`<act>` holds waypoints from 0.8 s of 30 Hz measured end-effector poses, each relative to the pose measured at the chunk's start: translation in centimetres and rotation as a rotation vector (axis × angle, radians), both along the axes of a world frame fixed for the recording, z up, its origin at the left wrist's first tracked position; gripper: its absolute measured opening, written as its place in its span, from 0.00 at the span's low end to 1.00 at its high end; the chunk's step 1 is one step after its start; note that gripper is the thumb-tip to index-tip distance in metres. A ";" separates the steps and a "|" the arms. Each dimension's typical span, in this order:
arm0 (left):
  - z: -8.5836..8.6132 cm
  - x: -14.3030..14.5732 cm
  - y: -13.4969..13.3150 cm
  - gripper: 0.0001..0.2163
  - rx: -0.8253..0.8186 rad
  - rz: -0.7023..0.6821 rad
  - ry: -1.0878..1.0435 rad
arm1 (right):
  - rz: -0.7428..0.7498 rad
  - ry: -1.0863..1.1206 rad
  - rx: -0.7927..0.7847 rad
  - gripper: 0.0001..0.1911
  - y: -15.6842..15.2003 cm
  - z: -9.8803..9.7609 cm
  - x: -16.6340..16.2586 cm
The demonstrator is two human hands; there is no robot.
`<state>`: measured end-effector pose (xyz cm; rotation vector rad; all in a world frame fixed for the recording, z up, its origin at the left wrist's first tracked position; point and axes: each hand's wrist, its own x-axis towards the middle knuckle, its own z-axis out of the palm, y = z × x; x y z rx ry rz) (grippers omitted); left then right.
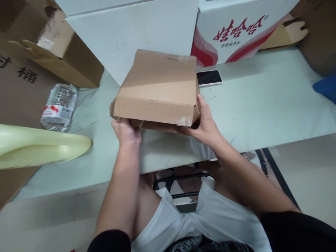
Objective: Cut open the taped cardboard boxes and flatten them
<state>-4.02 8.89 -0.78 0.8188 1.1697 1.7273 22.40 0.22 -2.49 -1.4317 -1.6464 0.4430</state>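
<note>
A brown cardboard box (160, 82) is tilted above the pale green tabletop, its upper flap raised at the far side. Clear tape shows on its near right corner. My left hand (126, 132) grips the lower left edge, with its fingertips hidden under the cardboard. Along the lower right side, my right hand (203, 122) is closed on the box, thumb below and fingers up its side. The inside of the box cannot be seen. Just behind its right side lies a phone (210, 77) with a dark screen.
White cartons (147, 31) stand right behind the box, one with red print (236, 35). On the left are a clear water bottle (60, 106), a yellow-green curved object (44, 146) and an open cardboard box (65, 56). A blue object (327, 88) sits at the right edge.
</note>
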 end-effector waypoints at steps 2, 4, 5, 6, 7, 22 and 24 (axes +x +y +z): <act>-0.1 0.4 -0.2 0.26 0.011 -0.009 0.010 | -0.031 -0.033 0.033 0.60 0.2 -0.3 0.3; -0.3 0.7 -0.4 0.26 0.015 -0.024 0.044 | -0.097 -0.047 0.043 0.58 0.3 -0.4 0.3; -0.3 0.9 -0.5 0.26 0.017 -0.027 0.064 | -0.136 -0.043 0.038 0.57 0.2 -0.3 0.2; -0.4 1.0 -0.6 0.27 0.017 -0.027 0.084 | -0.175 -0.031 0.028 0.55 0.2 -0.1 0.1; -0.4 1.2 -0.7 0.27 0.016 -0.028 0.103 | -0.209 -0.013 0.019 0.53 0.1 0.1 0.0; -1.5 -0.4 0.3 0.20 0.007 -0.064 0.018 | 0.044 0.052 0.195 0.45 0.0 1.1 -0.3; -1.3 -1.5 0.9 0.17 0.010 -0.126 0.023 | 0.113 0.075 0.186 0.35 -0.5 1.9 -0.2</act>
